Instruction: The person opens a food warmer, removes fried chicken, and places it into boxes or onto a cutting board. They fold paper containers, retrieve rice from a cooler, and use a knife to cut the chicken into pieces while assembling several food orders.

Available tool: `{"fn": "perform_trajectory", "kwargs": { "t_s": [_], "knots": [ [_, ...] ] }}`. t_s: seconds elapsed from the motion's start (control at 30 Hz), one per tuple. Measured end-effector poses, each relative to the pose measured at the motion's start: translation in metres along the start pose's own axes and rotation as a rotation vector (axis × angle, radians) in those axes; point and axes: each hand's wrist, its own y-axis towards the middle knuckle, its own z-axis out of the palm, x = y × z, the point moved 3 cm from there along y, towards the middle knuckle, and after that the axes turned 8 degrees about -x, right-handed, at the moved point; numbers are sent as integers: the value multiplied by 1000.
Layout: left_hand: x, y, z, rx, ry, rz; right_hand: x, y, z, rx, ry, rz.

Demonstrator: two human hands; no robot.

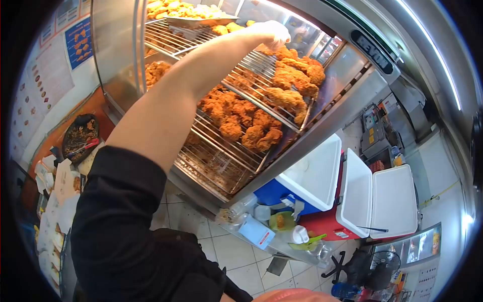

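Note:
My left arm, in a black sleeve pushed up to the elbow, stretches across a glass-fronted warming cabinet. My left hand (275, 36), which seems to be in a clear plastic glove, is over the upper wire rack (246, 88). Its fingers are curled down, and what is in them is hidden by glare and the hand itself. Just below it lie several pieces of fried chicken (292, 75) along the rack's right side. More fried chicken (234, 118) fills the rack underneath. A metal tray (201, 21) with golden pieces stands at the upper left. My right hand is not visible.
A blue cooler (274, 194) and a red cooler (322, 221), lids raised, stand right of the cabinet. Plastic containers and a light-blue box (256, 231) sit on a low surface. At left, a black bowl (80, 138) holds red-handled tongs (90, 143). A fan (385, 261) stands lower right.

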Motion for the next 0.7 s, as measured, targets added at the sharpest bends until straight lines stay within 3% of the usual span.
{"fn": "perform_trajectory", "kwargs": {
  "t_s": [0.07,0.1,0.27,0.37,0.43,0.47,0.5,0.53,0.57,0.63,0.7],
  "knots": [
    [6,31,34,143,105,9,11,4,-5,6,36,21],
    [-24,16,5,317,174,-52,14,4,-9,11,50,34],
    [-2,31,30,207,157,-50,17,-4,-17,18,91,92],
    [-4,39,19,311,319,4,19,-11,-20,20,105,126],
    [-39,14,-33,264,-403,-275,18,-16,-21,20,118,145],
    [-39,18,-32,234,-551,-159,16,-18,-23,20,122,155],
    [-36,41,-13,336,-673,98,12,-22,-25,20,123,172],
    [-28,70,23,641,-979,417,8,-26,-26,18,122,184],
    [-26,98,56,1260,-1324,561,7,-29,-27,19,121,197],
    [-53,85,51,652,-1307,744,5,-37,-27,22,122,217],
    [-95,61,16,-92,-685,969,9,-43,-24,25,132,237]
  ]
}}
